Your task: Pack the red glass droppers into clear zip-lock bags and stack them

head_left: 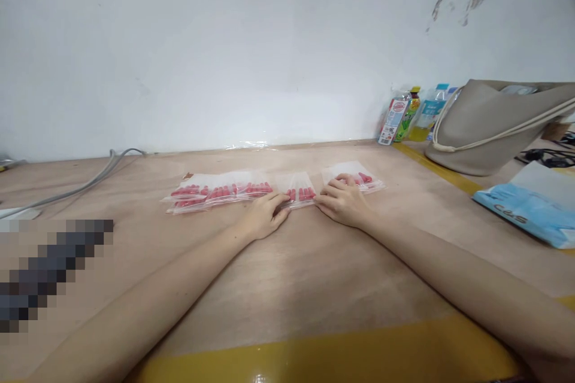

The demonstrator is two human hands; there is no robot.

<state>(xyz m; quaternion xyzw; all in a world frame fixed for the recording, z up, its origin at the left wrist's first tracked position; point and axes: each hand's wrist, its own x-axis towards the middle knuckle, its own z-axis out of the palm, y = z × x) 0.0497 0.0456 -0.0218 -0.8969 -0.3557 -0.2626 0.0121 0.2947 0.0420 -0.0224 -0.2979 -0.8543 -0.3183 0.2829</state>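
Lying just above the middle of the frame, a small clear plastic zip bag of red capsule-shaped pieces (300,194) sits flat on the pale brown wooden tabletop (314,269), its long axis running away from the person toward the wall. The left hand (265,215) presses down on the bag's lower left corner with its fingers held together and flat. The right hand (344,200) meets the bag's right edge from the other side, fingers loosely curled; whether they pinch the plastic cannot be told. Both hands are about equally near, one on each side, so the bag lies between them and just beyond the fingertips.

Left of it, a row of overlapping clear bags with the same red pieces (215,193) stretches sideways across the frame. Another clear bag of red pieces (359,176) lies partly under the right hand, to the upper right.

Farther out, a grey cable (90,179) trails at the left, drink bottles (411,114) stand against the white wall (224,42), a beige drawstring bag (489,125) slumps at the right, and a blue-and-white plastic packet (530,206) lies below it.
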